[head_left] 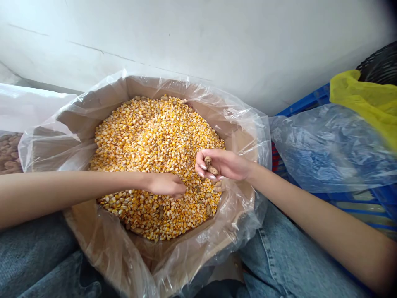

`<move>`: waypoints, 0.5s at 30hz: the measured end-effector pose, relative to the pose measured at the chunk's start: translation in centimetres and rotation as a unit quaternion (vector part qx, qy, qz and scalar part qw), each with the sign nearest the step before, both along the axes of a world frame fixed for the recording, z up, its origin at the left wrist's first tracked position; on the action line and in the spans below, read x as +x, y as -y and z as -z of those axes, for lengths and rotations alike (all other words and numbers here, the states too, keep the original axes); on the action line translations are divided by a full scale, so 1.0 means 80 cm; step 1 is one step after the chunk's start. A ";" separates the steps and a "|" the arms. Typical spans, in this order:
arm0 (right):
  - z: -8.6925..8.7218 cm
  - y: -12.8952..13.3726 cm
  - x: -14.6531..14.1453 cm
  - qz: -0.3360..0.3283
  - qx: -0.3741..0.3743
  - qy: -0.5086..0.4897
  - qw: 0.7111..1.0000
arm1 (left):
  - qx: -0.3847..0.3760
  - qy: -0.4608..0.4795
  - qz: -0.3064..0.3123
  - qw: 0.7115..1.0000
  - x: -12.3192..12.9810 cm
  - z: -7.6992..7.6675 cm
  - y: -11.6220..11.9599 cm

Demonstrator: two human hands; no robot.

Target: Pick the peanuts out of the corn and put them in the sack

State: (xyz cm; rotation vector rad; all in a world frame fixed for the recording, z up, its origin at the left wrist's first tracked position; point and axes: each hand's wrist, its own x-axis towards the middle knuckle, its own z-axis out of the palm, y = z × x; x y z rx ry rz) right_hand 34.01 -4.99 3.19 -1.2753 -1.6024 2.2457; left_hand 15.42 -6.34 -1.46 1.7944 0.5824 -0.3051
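Observation:
A cardboard box (145, 89) lined with a clear plastic bag (248, 136) holds a heap of dried yellow corn kernels (149, 140). Several brown peanut-like pods lie among the kernels, including one (208, 210) near the front right. My right hand (223, 164) is raised just above the kernels, its fingers curled around two similar brown pods (210, 165). My left hand (166, 185) rests in the corn with its fingertips pushed down among the kernels, so they are hidden.
A white wall (198, 37) runs behind the box. To the right are a blue plastic crate (310, 99), a clear bag (328, 149) and a yellow bag (362, 95). At the left, brown nuts (9, 153) lie beside the box. My denim-covered legs (279, 256) flank its front.

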 end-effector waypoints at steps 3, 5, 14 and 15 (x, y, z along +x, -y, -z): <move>0.015 0.005 -0.007 -0.074 0.107 0.125 0.984 | -0.059 0.032 -0.049 0.997 -0.001 0.002 -0.008; 0.023 0.011 -0.017 -0.154 0.198 0.231 0.940 | -0.098 0.022 -0.051 0.994 -0.003 0.003 -0.009; 0.027 0.040 -0.078 -0.333 0.333 0.455 0.756 | -0.351 -0.053 0.094 0.930 -0.013 0.000 -0.014; 0.029 0.040 -0.083 -0.336 0.335 0.458 0.752 | -0.345 -0.041 0.118 0.930 -0.015 0.000 -0.015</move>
